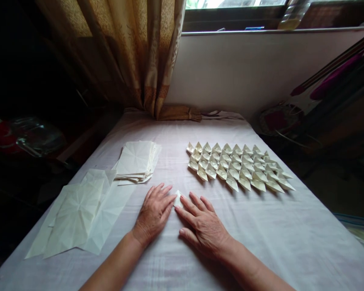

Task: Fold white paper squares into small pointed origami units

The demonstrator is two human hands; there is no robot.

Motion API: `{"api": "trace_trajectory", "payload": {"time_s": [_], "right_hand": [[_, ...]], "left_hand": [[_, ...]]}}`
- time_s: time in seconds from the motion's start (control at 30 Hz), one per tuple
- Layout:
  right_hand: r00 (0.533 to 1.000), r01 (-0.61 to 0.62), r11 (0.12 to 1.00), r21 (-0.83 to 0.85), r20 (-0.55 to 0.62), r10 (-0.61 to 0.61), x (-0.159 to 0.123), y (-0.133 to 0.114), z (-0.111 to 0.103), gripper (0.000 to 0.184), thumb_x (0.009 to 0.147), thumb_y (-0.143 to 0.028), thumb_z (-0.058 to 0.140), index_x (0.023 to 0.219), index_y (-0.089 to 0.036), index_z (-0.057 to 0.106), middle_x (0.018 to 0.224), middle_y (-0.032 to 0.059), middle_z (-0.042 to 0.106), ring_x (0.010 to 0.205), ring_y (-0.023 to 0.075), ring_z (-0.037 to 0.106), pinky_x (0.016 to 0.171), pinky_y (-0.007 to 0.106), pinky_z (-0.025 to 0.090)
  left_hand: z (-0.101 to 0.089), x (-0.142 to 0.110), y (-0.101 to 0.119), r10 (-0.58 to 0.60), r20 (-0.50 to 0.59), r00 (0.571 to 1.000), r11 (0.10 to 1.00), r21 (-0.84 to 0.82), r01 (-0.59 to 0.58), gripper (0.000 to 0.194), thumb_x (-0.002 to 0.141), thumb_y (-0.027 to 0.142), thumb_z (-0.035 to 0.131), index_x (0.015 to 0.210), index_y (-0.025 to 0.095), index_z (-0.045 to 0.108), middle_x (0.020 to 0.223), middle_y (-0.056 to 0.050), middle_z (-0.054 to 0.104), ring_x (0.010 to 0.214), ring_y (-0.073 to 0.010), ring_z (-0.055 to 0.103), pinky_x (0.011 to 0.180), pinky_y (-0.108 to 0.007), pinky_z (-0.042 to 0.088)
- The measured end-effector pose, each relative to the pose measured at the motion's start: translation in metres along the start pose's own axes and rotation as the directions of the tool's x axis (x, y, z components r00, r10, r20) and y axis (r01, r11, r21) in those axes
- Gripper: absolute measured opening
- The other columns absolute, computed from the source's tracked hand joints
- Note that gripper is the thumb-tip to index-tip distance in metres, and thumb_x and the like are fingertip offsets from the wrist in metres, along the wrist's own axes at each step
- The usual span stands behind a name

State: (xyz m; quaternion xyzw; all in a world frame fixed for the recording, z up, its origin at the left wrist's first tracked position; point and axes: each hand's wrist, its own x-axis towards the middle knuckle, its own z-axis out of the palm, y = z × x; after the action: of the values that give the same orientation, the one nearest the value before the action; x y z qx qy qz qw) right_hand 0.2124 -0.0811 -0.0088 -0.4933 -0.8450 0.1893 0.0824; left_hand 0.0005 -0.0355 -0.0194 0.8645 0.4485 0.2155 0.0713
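A small folded piece of white paper lies flat on the cloth-covered table, its pointed tip facing away from me. My left hand rests at its left side, fingers stretched out, the index fingertip touching the paper's edge. From the right, my right hand lies palm down with spread fingers, its fingertips on the paper's right part and hiding some of it. Neither hand grips anything. Rows of folded paper boats stand beyond my right hand.
Left of my hands are loose creased paper sheets, partly overlapping. Behind them sits a stack of paper. A gold curtain hangs down to the table's far edge, beside a pale wall below a window. A plastic bottle stands on the sill.
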Motion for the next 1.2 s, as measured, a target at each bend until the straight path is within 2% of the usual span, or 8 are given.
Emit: {"api": "trace_trajectory", "payload": {"time_s": [0.1,0.2,0.4,0.63,0.93,1.2], "right_hand": [[1.0,-0.008,1.0,0.017,-0.013,0.008,-0.003,0.001,0.003,0.057,0.093,-0.056,0.048,0.147,-0.038,0.039,0.158,0.0001,0.029,0.146,0.033,0.021,0.116,0.055,0.016],[1.0,-0.003,1.0,0.022,-0.01,0.003,-0.002,0.0,0.003,0.058,0.093,-0.055,0.049,0.147,-0.038,0.039,0.157,0.0001,0.03,0.146,0.033,0.021,0.116,0.056,0.017],[1.0,-0.001,1.0,-0.029,0.001,0.001,0.0,-0.003,0.0,0.06,0.091,-0.05,0.053,0.148,-0.035,0.038,0.157,0.002,0.032,0.145,0.0337,0.024,0.114,0.057,0.02],[1.0,-0.012,0.998,-0.054,-0.028,0.011,-0.002,-0.003,0.002,0.058,0.092,-0.052,0.051,0.147,-0.037,0.039,0.157,0.0015,0.031,0.146,0.0326,0.023,0.115,0.054,0.019],[0.997,-0.073,0.995,-0.074,-0.031,0.07,-0.004,-0.006,0.006,0.055,0.093,-0.055,0.049,0.146,-0.039,0.04,0.158,0.0029,0.03,0.146,0.0319,0.021,0.115,0.053,0.017],[0.997,-0.071,0.994,-0.086,-0.031,0.069,-0.003,-0.007,0.002,0.056,0.093,-0.056,0.048,0.145,-0.037,0.042,0.157,0.0045,0.032,0.145,0.0324,0.024,0.115,0.054,0.02]], "left_hand": [[-0.007,-0.007,0.002,0.012,0.091,0.996,0.997,0.072,-0.019,0.037,0.094,0.028,0.051,0.129,0.033,0.062,0.152,-0.005,0.042,0.142,-0.0304,0.033,0.115,-0.057,0.026],[-0.008,0.0,0.0,-0.016,0.136,0.991,0.994,0.113,0.001,0.039,0.094,0.032,0.052,0.132,0.039,0.058,0.157,-0.002,0.034,0.144,-0.0313,0.028,0.116,-0.057,0.022],[-0.005,0.017,-0.002,-0.095,0.187,0.978,0.99,0.117,0.074,0.034,0.096,0.04,0.047,0.128,0.04,0.061,0.156,-0.002,0.036,0.144,-0.0313,0.029,0.116,-0.058,0.02],[-0.007,0.019,0.003,-0.173,0.232,0.957,0.983,0.105,0.152,0.035,0.097,0.04,0.046,0.129,0.043,0.059,0.157,-0.001,0.034,0.145,-0.0307,0.027,0.117,-0.057,0.018],[-0.013,0.035,0.0,-0.28,0.324,0.904,0.959,0.064,0.274,0.031,0.095,0.036,0.048,0.12,0.047,0.065,0.156,0.004,0.035,0.147,-0.0303,0.024,0.118,-0.058,0.01],[-0.017,0.045,-0.005,-0.267,0.36,0.894,0.962,0.038,0.272,0.034,0.093,0.029,0.049,0.114,0.047,0.068,0.155,0.002,0.038,0.146,-0.0324,0.024,0.115,-0.064,0.008]]}}
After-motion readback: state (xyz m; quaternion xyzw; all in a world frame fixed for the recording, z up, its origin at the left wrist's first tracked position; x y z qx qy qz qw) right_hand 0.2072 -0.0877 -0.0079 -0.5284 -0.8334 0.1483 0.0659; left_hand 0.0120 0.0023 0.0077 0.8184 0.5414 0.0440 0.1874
